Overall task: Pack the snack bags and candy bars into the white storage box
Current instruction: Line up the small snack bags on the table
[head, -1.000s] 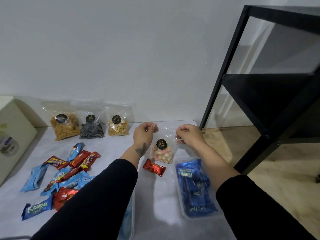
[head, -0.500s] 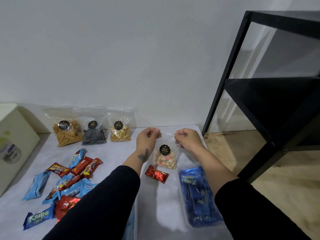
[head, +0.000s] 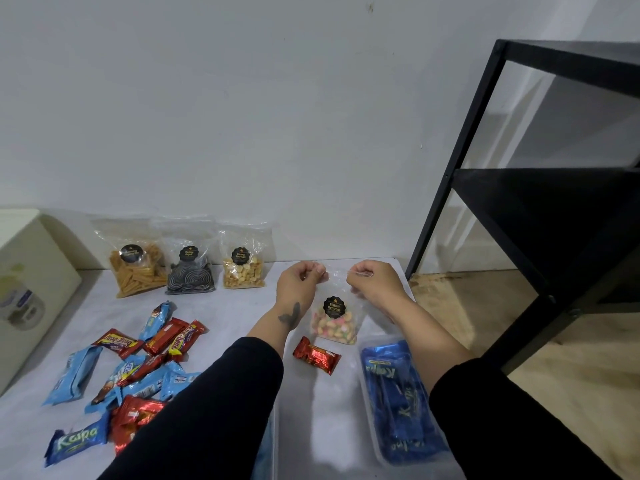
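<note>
A clear snack bag (head: pixel 334 318) of pastel-coloured biscuits, marked with a round black label, is held upright by its top edge between the two hands. The left hand (head: pixel 300 284) is pinched closed on the bag's top left corner, and the right hand (head: pixel 374 284) is pinched closed on the top right corner, so that the plastic is stretched between them. The bag's lower end appears to rest on the white surface below, though contact cannot be confirmed from this angle.

Just in front of the bag, a single red candy bar (head: pixel 317 355) lies flat and apart from it. To the right, a stack of dark blue wrapped bars (head: pixel 398 400) is seen lying inside a clear-walled tray or box (head: pixel 369 415); its exact outline is hard to make out.

Against the wall at the back of the desk (head: pixel 242 306), three more clear snack bags are stood side by side: one of orange sticks (head: pixel 136 270), one of dark spiral pieces (head: pixel 189 273), and one of pale nuts (head: pixel 242 270). On the left part of the desk, a loose pile of red and light blue candy bars (head: pixel 138 368) is spread out, with a blue bar (head: pixel 76 439) lying nearest the front edge. A cream-coloured container (head: pixel 31 282) is seen at the far left, and a black metal shelf (head: pixel 540 209) stands on the floor to the right.
</note>
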`<state>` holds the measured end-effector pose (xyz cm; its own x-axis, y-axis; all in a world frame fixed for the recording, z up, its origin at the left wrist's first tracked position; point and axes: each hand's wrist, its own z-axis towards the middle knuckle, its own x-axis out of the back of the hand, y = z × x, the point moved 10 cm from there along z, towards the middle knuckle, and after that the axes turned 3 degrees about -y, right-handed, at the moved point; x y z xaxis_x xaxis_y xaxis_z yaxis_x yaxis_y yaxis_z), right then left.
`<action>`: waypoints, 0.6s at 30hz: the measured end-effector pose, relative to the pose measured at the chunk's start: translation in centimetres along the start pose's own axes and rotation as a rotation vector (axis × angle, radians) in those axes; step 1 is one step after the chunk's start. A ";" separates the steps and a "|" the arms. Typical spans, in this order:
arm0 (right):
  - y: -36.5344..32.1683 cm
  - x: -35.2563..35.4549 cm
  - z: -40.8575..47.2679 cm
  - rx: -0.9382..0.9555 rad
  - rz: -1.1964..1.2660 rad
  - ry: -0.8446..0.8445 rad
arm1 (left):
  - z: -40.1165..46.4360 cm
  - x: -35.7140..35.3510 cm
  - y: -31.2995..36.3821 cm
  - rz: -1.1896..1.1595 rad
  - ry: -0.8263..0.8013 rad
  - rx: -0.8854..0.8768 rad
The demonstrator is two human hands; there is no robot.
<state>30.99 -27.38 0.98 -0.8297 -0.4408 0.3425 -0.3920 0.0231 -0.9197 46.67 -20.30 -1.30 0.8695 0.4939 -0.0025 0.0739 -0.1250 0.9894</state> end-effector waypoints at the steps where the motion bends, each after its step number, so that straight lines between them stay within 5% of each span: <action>1: -0.1 -0.1 0.0 0.004 -0.006 -0.006 | 0.0 0.1 0.0 0.004 0.001 -0.001; 18: -2.5 -0.9 0.5 0.066 -0.303 -0.009 | -0.3 0.0 1.1 0.061 0.000 -0.046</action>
<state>32.90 -27.54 2.92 -0.6752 -0.4270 0.6015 -0.5940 -0.1689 -0.7866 46.65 -20.20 -0.16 0.8715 0.4869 0.0580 -0.0015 -0.1156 0.9933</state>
